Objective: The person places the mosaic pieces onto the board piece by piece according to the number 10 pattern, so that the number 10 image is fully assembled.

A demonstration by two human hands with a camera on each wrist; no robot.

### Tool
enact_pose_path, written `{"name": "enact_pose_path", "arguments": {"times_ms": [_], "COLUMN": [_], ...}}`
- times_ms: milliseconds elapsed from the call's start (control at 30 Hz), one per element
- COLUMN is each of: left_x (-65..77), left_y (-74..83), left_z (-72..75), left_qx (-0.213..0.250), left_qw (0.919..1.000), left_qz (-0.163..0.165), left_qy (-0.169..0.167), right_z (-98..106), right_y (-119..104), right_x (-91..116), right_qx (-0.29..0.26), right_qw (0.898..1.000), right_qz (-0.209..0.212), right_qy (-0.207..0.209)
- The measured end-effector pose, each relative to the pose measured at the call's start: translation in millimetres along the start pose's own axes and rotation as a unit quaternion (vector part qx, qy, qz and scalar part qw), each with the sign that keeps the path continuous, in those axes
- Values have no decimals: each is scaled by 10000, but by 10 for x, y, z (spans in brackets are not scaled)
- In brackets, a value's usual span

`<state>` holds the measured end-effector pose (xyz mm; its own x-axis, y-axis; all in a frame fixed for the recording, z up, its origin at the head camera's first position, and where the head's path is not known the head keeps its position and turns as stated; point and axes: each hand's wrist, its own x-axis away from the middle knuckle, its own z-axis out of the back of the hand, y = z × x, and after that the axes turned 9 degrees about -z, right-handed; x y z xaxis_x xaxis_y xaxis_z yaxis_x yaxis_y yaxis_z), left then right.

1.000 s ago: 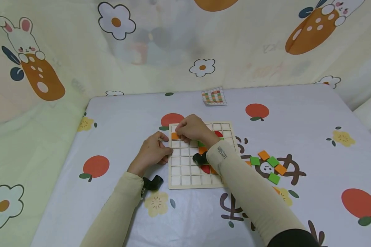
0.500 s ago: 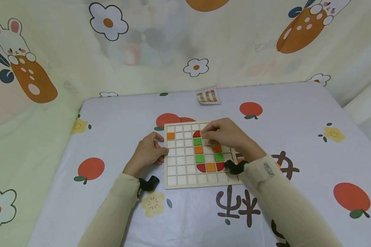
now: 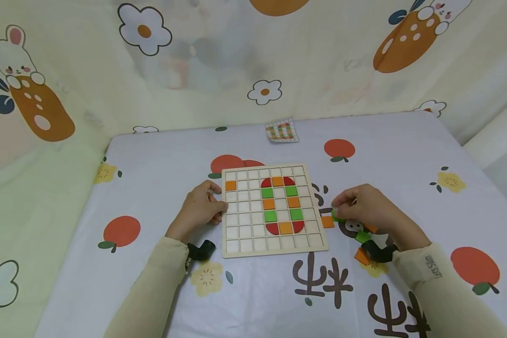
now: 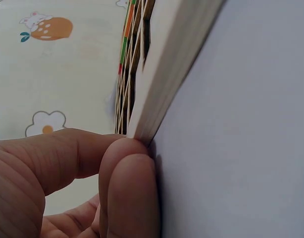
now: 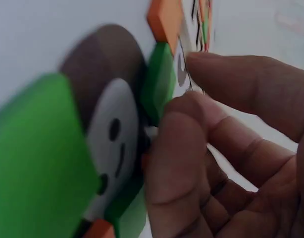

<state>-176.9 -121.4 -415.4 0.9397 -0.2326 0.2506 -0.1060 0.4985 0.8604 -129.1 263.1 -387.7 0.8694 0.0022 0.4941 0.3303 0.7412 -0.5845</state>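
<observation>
The left hand (image 3: 196, 206) gripped the left edge of the wooden board (image 3: 275, 252). To the board's right, the right hand (image 3: 369, 206) had its fingertips a bit apart, just beside a green tile (image 5: 159, 82). I can't tell if they touched it.

Hands, two: left hand (image 3: 196, 205), right hand (image 3: 365, 206); grid board (image 3: 274, 254), one; pattern card (image 3: 281, 131), one. Tiles set in the board, thirteen: five orange squares (image 3: 268, 203), four green squares (image 3: 267, 193), four red rounded tiles (image 3: 272, 229). Loose beside it, some partly hidden: at least three orange tiles (image 3: 327, 222), at least three green tiles (image 5: 38, 153).
</observation>
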Motion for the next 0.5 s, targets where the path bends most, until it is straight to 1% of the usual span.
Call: {"name": "enact_pose_path", "arguments": {"times_ms": [167, 300, 367, 500], "left_x": [9, 1, -3, -8], "left_y": [5, -14, -22, -34], "left_z": [-6, -11, -13, -15], "left_qx": [11, 67, 74, 70], "left_qw": [10000, 10000, 10000, 10000], "left_qz": [-8, -34, -37, -9], "left_qy": [22, 7, -1, 26], "right_z": [-83, -111, -116, -91], "right_y": [2, 11, 14, 9], "right_x": [49, 54, 60, 70], "right_qx": [445, 752, 761, 370], "right_qw": [9987, 9963, 9959, 9984], "right_qz": [-57, 24, 41, -31], "right_qy": [234, 417, 481, 416]}}
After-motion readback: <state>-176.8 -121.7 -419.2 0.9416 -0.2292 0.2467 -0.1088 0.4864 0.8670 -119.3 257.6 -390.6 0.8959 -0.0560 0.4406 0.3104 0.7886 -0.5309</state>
